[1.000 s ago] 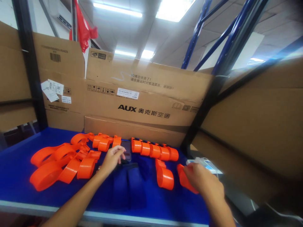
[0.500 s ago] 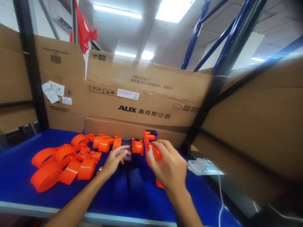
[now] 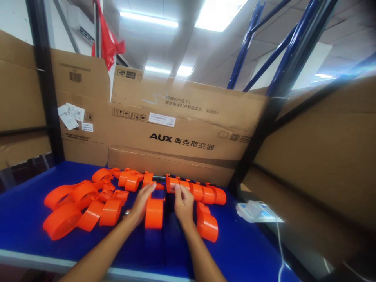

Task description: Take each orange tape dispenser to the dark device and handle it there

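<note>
My left hand [image 3: 141, 204] is closed at the side of an orange plastic ring-shaped part [image 3: 154, 214], its thumb against the part's upper end. The hand hides some of that part. Just to the right, my right hand [image 3: 185, 203] has its fingers pinched together in front of a row of orange ring-shaped parts [image 3: 196, 191]. Whether anything is between those fingertips is hidden. Another orange part [image 3: 208, 225] lies on the blue table right of my right wrist. Behind my left hand, one more orange part [image 3: 147, 178] stands by a dark bar.
Several loose orange ring-shaped parts [image 3: 91, 212] lie on the left of the blue table [image 3: 117, 250]. A cardboard wall [image 3: 182, 129] closes off the back. At right, a white power strip [image 3: 258, 211] with a cable rests near a dark rack post [image 3: 249, 152].
My right hand has come left and down from the raised orange part, uncovering the row of rings. An orange part now sits between my hands, and my left hand has closed at it.
</note>
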`<state>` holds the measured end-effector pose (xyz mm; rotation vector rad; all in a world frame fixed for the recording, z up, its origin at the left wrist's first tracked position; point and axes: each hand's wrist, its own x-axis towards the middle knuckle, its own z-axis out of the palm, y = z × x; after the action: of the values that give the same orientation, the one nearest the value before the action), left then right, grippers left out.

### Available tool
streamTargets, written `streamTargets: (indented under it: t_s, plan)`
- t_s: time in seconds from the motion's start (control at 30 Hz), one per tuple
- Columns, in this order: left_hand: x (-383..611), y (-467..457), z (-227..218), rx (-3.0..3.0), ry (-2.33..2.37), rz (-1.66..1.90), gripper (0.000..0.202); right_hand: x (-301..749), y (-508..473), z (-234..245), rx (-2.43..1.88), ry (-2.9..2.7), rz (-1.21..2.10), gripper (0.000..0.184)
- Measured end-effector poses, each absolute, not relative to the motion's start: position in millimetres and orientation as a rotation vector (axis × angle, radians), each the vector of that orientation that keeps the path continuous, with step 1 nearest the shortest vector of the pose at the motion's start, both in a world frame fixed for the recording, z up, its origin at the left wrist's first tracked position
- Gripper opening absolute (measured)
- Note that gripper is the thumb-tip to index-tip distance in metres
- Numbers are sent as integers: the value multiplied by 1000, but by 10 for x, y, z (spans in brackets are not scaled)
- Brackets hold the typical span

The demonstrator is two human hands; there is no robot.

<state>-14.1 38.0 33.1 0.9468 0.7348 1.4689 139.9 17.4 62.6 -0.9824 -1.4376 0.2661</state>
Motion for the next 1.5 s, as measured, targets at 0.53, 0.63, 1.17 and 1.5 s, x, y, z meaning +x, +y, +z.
streamTargets:
  t_s: [0.53,0.63,1.17,1.5]
  plan:
    - [-145,305,364,1148,696,1517,46,1756,362,444,-1114,-1237,321,39]
    - [-147,339,341,1192,690,1535,43,1652,317,449,-985,-1511,518,33]
    - [-173,364,340,1352,720,1495,38,1455,202,462,-982,-1607,704,19]
    - [-165,380,321,1326,728,1468,35,1444,210,420,-1036,-1598,564,23]
